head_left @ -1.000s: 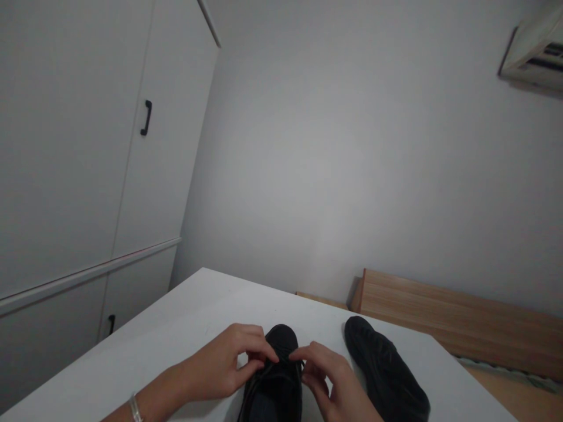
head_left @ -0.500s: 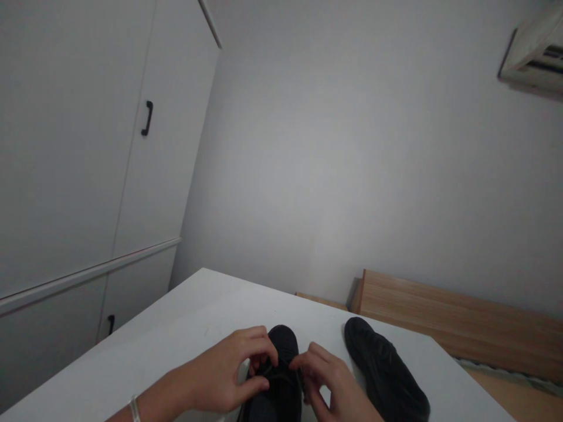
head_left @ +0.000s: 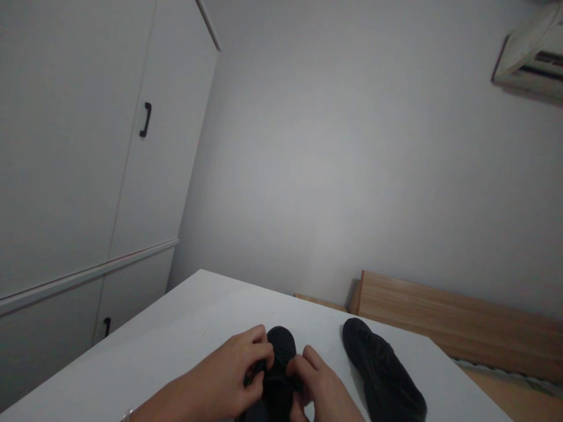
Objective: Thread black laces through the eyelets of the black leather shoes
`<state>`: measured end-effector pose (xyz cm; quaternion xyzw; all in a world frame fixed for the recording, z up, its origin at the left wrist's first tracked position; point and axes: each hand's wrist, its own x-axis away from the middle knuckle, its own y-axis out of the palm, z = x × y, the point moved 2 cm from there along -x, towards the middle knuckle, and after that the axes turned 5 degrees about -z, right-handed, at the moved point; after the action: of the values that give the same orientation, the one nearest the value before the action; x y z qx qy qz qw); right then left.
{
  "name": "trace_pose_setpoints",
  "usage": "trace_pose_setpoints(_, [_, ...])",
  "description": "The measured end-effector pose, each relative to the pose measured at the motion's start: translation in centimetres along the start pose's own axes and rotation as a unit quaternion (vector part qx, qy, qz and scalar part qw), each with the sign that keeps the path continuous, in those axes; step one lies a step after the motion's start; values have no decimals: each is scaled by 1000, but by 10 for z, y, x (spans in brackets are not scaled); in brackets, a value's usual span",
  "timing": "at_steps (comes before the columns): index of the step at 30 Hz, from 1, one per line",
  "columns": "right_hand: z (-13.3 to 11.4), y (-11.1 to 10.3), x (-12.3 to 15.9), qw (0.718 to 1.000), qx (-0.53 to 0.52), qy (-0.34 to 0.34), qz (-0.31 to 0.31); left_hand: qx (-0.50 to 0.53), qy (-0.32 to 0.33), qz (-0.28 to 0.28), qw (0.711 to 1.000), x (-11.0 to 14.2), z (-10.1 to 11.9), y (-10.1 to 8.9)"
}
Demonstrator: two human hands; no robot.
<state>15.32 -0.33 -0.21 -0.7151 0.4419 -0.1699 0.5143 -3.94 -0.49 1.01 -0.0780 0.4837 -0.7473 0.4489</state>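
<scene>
A black lace-up shoe [head_left: 281, 341] lies on the white table with its toe pointing away from me. My left hand [head_left: 244, 370] is closed at the left side of its lacing, thumb and fingers pinching the dark shoelace. On the other side, my right hand [head_left: 317, 384] is curled with its fingertips pinched at the lace too. The lace is hard to make out against the black upper, and the hands cover much of the shoe's middle. A second black shoe [head_left: 382, 369] rests to the right, untouched.
The white table [head_left: 220, 310] has its far edge near the grey wall. Behind it on the right stands a wooden board [head_left: 440, 310]. A white cabinet [head_left: 88, 176] with dark handles fills the left, and an air conditioner [head_left: 532, 58] hangs at upper right.
My left fingers have opened slightly and then curled in tighter at the lacing. My right hand has shifted a little left, closer over the shoe. The second shoe stays put.
</scene>
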Motion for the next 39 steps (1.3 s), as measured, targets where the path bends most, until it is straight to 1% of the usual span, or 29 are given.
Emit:
trace_pose_setpoints(2, [6, 5, 1, 1000, 5, 2, 29, 4, -16, 4, 1000, -1, 1, 1])
trace_pose_setpoints(4, [11, 8, 2, 999, -7, 3, 35, 15, -34, 13, 999, -3, 2, 1])
trace_pose_setpoints(6, [12, 6, 2, 999, -20, 7, 41, 36, -46, 31, 998, -6, 2, 1])
trace_pose_setpoints(7, [11, 4, 2, 998, -24, 6, 54, 48, -44, 44, 997, -8, 3, 1])
trace_pose_setpoints(9, [7, -2, 1, 994, -33, -5, 102, 69, -24, 69, 995, -11, 6, -2])
trace_pose_setpoints(11, [0, -9, 2, 983, -66, -24, 169, 95, -6, 89, 991, -14, 12, -6])
trace_pose_setpoints(13, [-4, -15, 3, 963, -136, -26, 231, 129, -3, 110, 986, -17, 19, -11])
trace_pose_setpoints(15, [-7, -18, 4, 940, -215, -25, 264, 151, 2, 139, 979, -19, 26, -15])
trace_pose_setpoints(17, [-9, -16, 4, 918, -287, -30, 272, 160, 23, 167, 973, -21, 32, -16])
trace_pose_setpoints(20, [-13, -6, -1, 886, -384, -34, 257, 193, 46, 189, 962, -24, 36, -12])
trace_pose_setpoints(22, [-15, 2, -5, 865, -446, -26, 230, 221, 36, 201, 954, -25, 36, -8])
trace_pose_setpoints(24, [-17, 8, -8, 853, -480, -17, 203, 240, 24, 208, 948, -25, 34, -4])
trace_pose_setpoints(26, [-19, 9, -9, 855, -480, -11, 195, 255, 27, 209, 944, -24, 31, -2])
trace_pose_setpoints(28, [-19, 8, -8, 857, -469, -8, 212, 282, 29, 204, 937, -22, 26, -1])
trace_pose_setpoints(29, [-20, 7, -8, 855, -468, -8, 224, 296, 24, 190, 936, -22, 23, -1])
trace_pose_setpoints(32, [-20, 4, -7, 844, -476, -2, 248, 302, -7, 104, 948, -20, 15, 3])
trace_pose_setpoints(34, [-19, 2, -5, 840, -480, 5, 253, 292, -18, 66, 954, -19, 10, 5])
trace_pose_setpoints(35, [-18, 1, -4, 839, -478, 8, 261, 293, -24, 65, 954, -19, 9, 6])
trace_pose_setpoints(37, [-16, -2, 0, 838, -461, 2, 290, 310, -45, 85, 946, -19, 6, 9])
trace_pose_setpoints(39, [-16, -4, 3, 850, -425, -21, 310, 337, -77, 100, 933, -19, 4, 13])
